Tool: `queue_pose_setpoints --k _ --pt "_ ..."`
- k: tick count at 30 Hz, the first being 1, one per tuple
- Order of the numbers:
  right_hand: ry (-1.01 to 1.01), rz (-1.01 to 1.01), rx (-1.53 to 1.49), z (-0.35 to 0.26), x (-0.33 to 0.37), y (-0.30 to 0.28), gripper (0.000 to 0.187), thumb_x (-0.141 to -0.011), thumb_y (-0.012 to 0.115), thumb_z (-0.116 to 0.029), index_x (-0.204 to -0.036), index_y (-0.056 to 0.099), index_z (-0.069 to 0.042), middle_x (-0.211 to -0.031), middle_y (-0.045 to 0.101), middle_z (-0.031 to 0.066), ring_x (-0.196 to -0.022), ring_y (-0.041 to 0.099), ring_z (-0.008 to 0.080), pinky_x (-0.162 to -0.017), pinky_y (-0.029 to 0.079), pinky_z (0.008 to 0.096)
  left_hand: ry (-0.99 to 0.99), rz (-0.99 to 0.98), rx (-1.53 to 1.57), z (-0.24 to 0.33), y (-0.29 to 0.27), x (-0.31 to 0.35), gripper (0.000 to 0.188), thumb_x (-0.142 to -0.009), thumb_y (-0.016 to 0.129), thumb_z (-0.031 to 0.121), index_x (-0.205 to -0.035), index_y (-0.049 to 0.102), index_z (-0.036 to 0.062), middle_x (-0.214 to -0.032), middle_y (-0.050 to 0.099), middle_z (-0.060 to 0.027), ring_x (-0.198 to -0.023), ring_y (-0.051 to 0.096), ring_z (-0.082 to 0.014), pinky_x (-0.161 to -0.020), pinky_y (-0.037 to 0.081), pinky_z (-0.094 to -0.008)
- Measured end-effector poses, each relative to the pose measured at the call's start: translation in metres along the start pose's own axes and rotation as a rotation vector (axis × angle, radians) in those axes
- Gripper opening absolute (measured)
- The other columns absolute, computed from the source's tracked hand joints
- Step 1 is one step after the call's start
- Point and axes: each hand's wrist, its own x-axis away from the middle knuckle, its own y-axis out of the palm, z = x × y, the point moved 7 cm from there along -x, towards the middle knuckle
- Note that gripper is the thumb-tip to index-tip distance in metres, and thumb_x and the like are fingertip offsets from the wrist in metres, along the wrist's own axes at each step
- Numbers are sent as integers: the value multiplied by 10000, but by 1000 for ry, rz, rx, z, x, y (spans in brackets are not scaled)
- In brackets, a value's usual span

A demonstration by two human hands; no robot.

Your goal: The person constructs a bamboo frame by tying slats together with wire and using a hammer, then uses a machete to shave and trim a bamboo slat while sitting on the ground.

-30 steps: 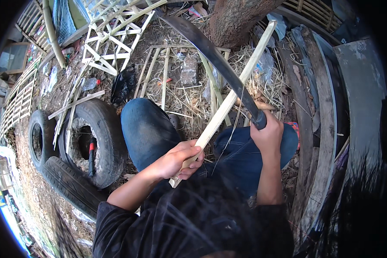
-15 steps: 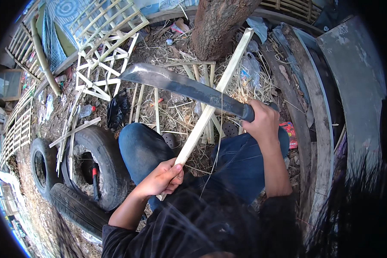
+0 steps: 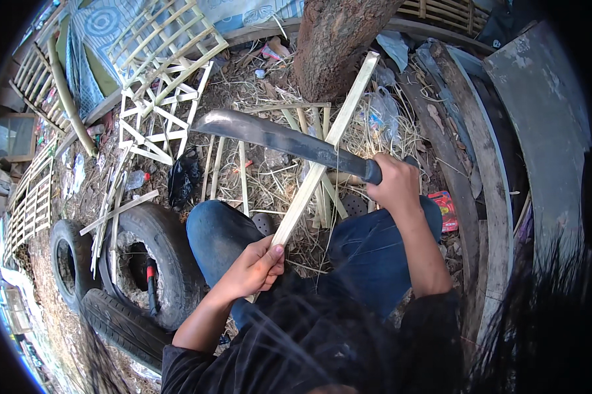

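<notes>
Pale strip (image 3: 302, 200): long, straight, clean-faced and yellowish, slanting away from me until its far end shows just right of the tree trunk (image 3: 329, 52).
Left hand (image 3: 251, 268): closed round the strip's near end, on my side of the trunk, seemingly to brace it.
Right hand (image 3: 396, 184): wrapped round the handle of a machete (image 3: 263, 136), apart from my left, probably for firm control.
Crossing: dark blade lies across the strip, nearer me than the trunk; whether it bites, I cannot tell.

black tyres (image 3: 183, 262) at left, tree trunk (image 3: 335, 49) ahead
</notes>
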Motion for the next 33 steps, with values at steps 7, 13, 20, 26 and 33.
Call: queue_pose_setpoints --k 7,13,20,26,33 --pt "-74 -9 -20 -5 0 -3 250 -584 692 -88 -804 584 -39 -724 624 128 -670 623 349 -596 492 424 -41 -95 35 -3 6 -2 249 -1030 381 295 -890 417 92 -652 357 39 -478 290 -19 -393 234 -184" --pt "8 -50 55 -1 -1 1 358 -551 788 -175 -802 564 -52 -718 618 112 -644 631 308 -586 499 412 -5 -85 89 -1 6 -9 253 -1030 386 285 -868 401 91 -645 350 32 -464 264 -22 -385 219 -191" --pt "64 52 132 17 -16 -8 344 -558 771 -165 -813 568 -54 -710 628 106 -660 638 307 -608 503 404 8 -70 62 -3 3 -11 267 -1019 413 307 -881 416 78 -645 373 3 -459 291 -45 -372 238 -207" --pt "-55 56 121 31 -34 -13 253 -628 694 -142 -835 580 -52 -744 648 132 -656 648 320 -580 506 420 -13 -89 89 -5 6 2 253 -1026 399 301 -884 404 91 -635 355 25 -456 283 -21 -376 225 -187" --pt "-214 -113 69 4 -29 6 257 -631 714 -158 -818 566 -60 -755 656 131 -696 661 319 -632 525 412 38 -116 138 -12 -1 -8 256 -1030 392 290 -876 413 87 -621 343 19 -451 281 -42 -368 223 -203"
